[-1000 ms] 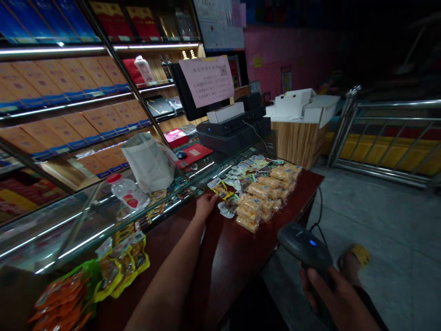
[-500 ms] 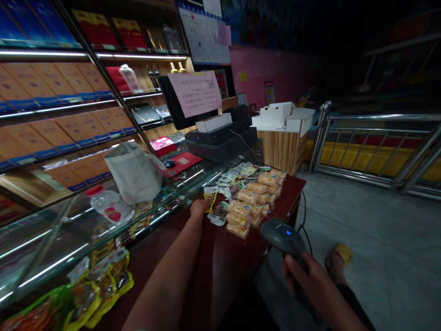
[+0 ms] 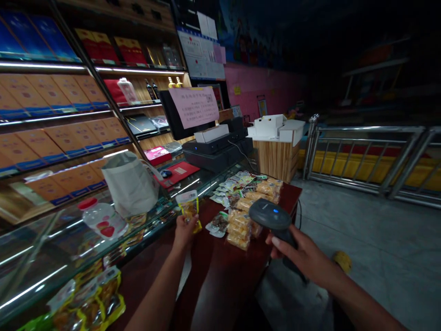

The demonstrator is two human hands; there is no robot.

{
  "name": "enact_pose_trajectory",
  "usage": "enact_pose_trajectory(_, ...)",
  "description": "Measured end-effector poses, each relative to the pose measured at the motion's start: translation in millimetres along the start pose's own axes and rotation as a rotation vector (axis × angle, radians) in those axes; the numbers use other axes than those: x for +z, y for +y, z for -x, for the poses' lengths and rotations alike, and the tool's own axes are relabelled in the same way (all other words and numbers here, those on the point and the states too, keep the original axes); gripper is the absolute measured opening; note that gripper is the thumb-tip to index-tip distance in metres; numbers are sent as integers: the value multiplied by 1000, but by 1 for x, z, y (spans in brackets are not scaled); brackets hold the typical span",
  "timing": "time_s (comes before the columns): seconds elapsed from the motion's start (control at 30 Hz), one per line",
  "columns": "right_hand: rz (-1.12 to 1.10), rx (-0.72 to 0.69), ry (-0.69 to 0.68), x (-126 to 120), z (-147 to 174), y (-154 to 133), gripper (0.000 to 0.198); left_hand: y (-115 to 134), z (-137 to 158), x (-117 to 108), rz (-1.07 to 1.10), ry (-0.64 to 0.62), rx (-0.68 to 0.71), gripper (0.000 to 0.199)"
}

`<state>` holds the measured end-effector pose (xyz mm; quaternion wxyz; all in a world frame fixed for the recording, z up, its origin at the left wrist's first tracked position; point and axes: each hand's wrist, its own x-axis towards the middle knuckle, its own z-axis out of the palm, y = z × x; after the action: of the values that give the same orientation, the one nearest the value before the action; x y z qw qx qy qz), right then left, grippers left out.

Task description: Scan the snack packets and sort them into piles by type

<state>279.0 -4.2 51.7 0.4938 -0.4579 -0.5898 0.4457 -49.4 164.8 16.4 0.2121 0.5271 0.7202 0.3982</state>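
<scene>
My left hand (image 3: 185, 231) pinches a yellow-edged snack packet (image 3: 189, 205), raised a little over the dark red counter (image 3: 210, 280). In my right hand (image 3: 299, 250) is a dark barcode scanner (image 3: 270, 214), gripped by its handle, with a blue light on top and its head turned toward the left. Between the hands lie clear-wrapped yellow snack packs (image 3: 238, 230) in rows. A small dark-filled packet (image 3: 218, 223) rests beside them, and several white-and-green packets (image 3: 232, 186) are spread behind.
More yellow-edged packets (image 3: 96, 299) lie at the near left. On the glass display case (image 3: 51, 248) stand a red-lidded plastic jar (image 3: 103, 219) and a pale bag (image 3: 131, 184). A monitor (image 3: 168, 115) with a pink sheet is behind. Metal railing (image 3: 365, 131) runs at the right.
My left hand has lifted the yellow-edged packet from beside the other snacks and drawn it to the left. The scanner in my right hand has risen and shifted slightly left.
</scene>
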Motion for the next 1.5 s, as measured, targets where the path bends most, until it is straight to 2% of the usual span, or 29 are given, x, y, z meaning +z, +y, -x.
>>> enact_pose_trajectory(0.03,21,-31,-1,-2,-4,-2,36,-2,15,-3,128,-37,-19,32)
enact_pose_trajectory(0.1,63,-73,-24,-5,-12,-8,32,-6,46,-9,479,-191,-94,45)
enact_pose_trajectory(0.17,99,-87,-47,-3,-20,-12,30,-9,78,-11,674,-316,-145,58)
enact_pose_trajectory(0.23,123,-96,-42,4,-28,-13,28,-11,102,-12,750,-379,-159,66)
enact_pose_trajectory(0.33,112,-76,-34,22,-35,-9,28,-15,121,-12,748,-375,-151,64)
enact_pose_trajectory(0.47,37,-5,-65,51,-37,3,36,-26,121,-11,614,-306,-111,50)
enact_pose_trajectory(0.57,-41,58,-20,68,-35,11,44,-34,117,-8,528,-268,-96,48)
enact_pose_trajectory(0.87,-160,155,13,94,-29,23,50,-43,113,-2,594,-319,-137,55)
enact_pose_trajectory(1.0,-203,142,0,105,-31,23,49,-42,115,-4,584,-316,-138,52)
enact_pose_trajectory(1.3,-171,165,-20,105,-31,21,47,-42,117,-3,601,-311,-157,51)
enact_pose_trajectory(1.5,-115,162,24,104,-30,19,41,-43,115,-2,611,-329,-151,54)
